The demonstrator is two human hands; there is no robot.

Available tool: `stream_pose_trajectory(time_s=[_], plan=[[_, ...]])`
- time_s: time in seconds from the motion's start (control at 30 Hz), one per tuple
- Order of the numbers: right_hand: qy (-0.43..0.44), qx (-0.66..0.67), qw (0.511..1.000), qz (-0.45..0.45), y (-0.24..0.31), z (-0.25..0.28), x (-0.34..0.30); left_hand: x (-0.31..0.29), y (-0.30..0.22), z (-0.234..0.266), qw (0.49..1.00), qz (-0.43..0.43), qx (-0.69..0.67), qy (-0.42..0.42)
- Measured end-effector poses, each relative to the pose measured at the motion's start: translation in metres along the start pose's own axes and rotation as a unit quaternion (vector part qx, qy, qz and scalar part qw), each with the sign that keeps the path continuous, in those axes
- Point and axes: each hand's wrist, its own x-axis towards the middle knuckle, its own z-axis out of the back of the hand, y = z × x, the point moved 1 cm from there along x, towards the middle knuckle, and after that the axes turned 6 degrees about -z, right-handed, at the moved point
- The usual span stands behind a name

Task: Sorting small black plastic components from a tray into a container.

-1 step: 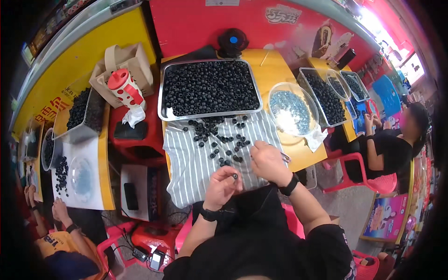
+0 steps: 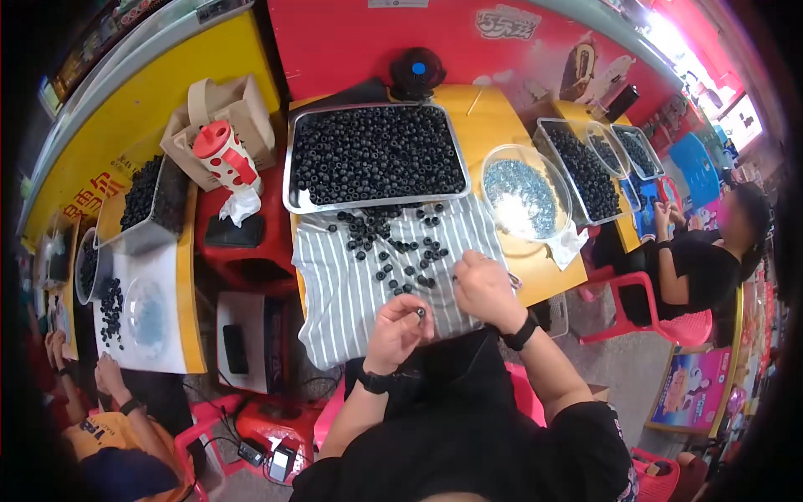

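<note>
My left hand (image 2: pixel 400 330) pinches a small black ring piece (image 2: pixel 421 313) between its fingertips, over the near edge of a grey striped cloth (image 2: pixel 343 293). My right hand (image 2: pixel 483 289) rests beside it on the cloth with its fingers curled; what they hold is hidden. Several loose black ring pieces (image 2: pixel 401 247) lie scattered on the cloth just beyond both hands. Behind them a metal tray (image 2: pixel 288 180) is heaped with the same black pieces. A clear bowl (image 2: pixel 523 188) of small silvery parts stands to the right of the tray.
More trays of black pieces (image 2: pixel 585 167) line the right, where a person in black (image 2: pixel 703 259) sits on a red chair. At the left are a red stool with a red and white jug (image 2: pixel 222 155), a cardboard box (image 2: pixel 226 109), a clear bin (image 2: pixel 146 205) and another person's hands (image 2: pixel 109 381).
</note>
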Motion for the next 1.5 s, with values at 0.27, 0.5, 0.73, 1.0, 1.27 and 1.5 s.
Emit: stream_pose_trajectory(time_s=[0.27,0.5,0.73,1.0,1.27,1.5], plan=[[-0.037,0.05,0.996,-0.062,-0.013,0.001,-0.023,0.005,0.0,-0.003,0.999,-0.033,0.027,0.005],[-0.03,0.154,0.984,-0.085,-0.032,-0.001,-0.017,0.007,0.006,-0.015,0.998,-0.031,0.046,-0.028],[-0.057,0.167,0.975,-0.136,-0.051,0.0,-0.022,0.012,0.022,-0.028,0.999,0.015,0.027,-0.032],[-0.034,0.117,0.989,-0.089,-0.046,0.002,-0.021,0.016,0.028,-0.016,0.998,0.034,0.043,0.016],[-0.037,0.158,0.983,-0.089,-0.041,-0.002,-0.028,0.017,0.026,-0.01,0.998,0.04,0.033,0.022],[-0.032,0.495,0.866,-0.058,0.004,0.007,-0.039,0.016,0.028,-0.014,0.999,0.032,0.024,0.015]])
